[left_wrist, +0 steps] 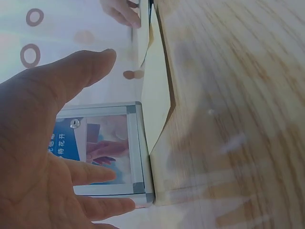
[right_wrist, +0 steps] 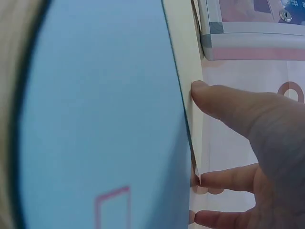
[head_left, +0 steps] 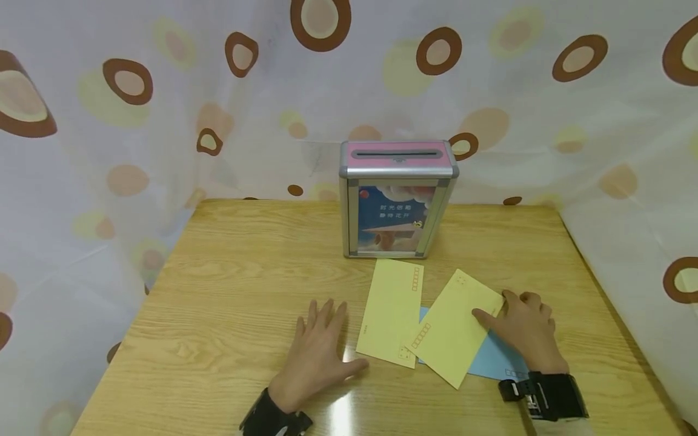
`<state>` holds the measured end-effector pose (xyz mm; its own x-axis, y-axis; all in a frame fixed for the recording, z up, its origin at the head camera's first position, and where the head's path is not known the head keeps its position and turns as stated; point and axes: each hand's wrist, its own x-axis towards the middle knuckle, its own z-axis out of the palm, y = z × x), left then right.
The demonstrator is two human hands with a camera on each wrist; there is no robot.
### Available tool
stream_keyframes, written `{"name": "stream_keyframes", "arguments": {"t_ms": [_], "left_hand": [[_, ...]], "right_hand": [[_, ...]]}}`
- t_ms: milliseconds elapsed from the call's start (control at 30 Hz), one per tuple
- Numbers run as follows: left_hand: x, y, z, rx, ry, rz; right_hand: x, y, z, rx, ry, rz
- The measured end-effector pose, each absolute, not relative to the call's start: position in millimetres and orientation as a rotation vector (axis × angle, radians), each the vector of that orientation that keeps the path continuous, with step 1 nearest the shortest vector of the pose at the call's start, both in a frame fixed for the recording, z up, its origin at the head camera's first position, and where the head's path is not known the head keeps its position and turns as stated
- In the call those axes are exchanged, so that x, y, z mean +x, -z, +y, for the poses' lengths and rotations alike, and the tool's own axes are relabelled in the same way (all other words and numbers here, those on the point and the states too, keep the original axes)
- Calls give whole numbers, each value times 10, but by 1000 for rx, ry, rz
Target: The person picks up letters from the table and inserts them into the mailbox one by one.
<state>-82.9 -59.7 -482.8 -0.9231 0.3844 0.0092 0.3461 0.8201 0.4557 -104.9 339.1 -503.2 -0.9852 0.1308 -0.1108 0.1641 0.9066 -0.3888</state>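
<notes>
My right hand (head_left: 528, 330) holds a yellow envelope (head_left: 452, 330) at its upper right corner. In the right wrist view the thumb (right_wrist: 202, 93) lies on the envelope's face and fingertips meet its edge. Beneath that envelope is a blue envelope (head_left: 496, 358), partly covered. A second yellow envelope (head_left: 389, 312) lies to the left, its lower right corner touching or overlapped by the held one. Beside it, my left hand (head_left: 316, 357) spreads its fingers low over the table, thumb toward the envelope, holding nothing; the left wrist view shows its palm (left_wrist: 28, 157).
A silver-framed box (head_left: 349, 218) with a pink top, a slot (head_left: 397, 154) and a blue picture front stands upright at the back of the wooden table (head_left: 245, 266). Its base is close to the left yellow envelope. A patterned curtain (head_left: 180, 163) surrounds the table's back and sides.
</notes>
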Motion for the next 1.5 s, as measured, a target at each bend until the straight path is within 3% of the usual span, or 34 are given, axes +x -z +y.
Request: {"name": "stream_keyframes", "arguments": {"t_ms": [400, 1000, 1300, 1500], "left_hand": [[-821, 4872, -583, 634, -706, 2860], [-825, 4918, -513, 686, -798, 2863], [-782, 4949, -284, 1004, -815, 2780], [-732, 4981, -172, 1079, -899, 2758]], "right_hand": [[-1034, 4972, 3359, 224, 741, 2971], [-914, 4770, 3156, 104, 1508, 3004], [-954, 4696, 3088, 4, 1703, 2899], [-978, 4669, 3023, -23, 1807, 2807]]}}
